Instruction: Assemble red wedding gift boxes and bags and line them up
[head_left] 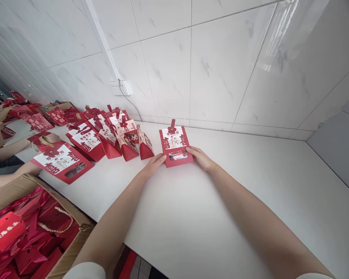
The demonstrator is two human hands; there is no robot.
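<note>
A red gift box [178, 159] with a white printed panel, a clear window and a red ribbon loop on top stands upright on the white table. My left hand [154, 165] grips its lower left edge, with the thumb at the front. At its right edge, my right hand [201, 158] holds the side near the window. The box sits between both hands, its printed face turned towards me. To the left, a narrow gift box [146, 146] and a patterned gift box [129, 144] stand close to my left hand.
More red gift boxes [88, 144] stand in a row on the left. A co-worker's hand [50, 138] is at another gift box [64, 162]. An open cardboard carton [83, 228] of red packaging is at lower left. A socket strip [120, 88] with a cable is on the tiled wall.
</note>
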